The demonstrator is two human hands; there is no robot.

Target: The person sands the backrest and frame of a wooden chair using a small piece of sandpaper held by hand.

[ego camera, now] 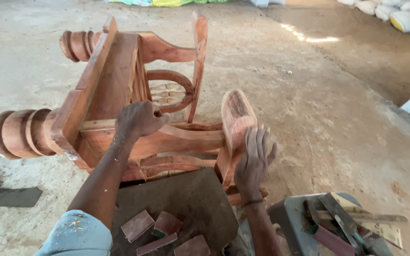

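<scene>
A reddish wooden chair frame (119, 85) lies on its side on the concrete floor, its turned legs pointing left. My left hand (138, 118) grips a curved rail near the frame's middle. My right hand (255, 159) rests flat, fingers spread, against the rounded end of the armrest (236, 114); whether it holds a piece of sandpaper under the palm is hidden. The hand looks slightly blurred.
A dark board (191, 199) in front of me carries several folded pieces of reddish sandpaper (138, 225). A grey stool (290, 218) at lower right holds metal tools and a wooden ruler (357, 219). White sacks (406, 19) lie at the far right. A dark flat piece (8, 196) lies left.
</scene>
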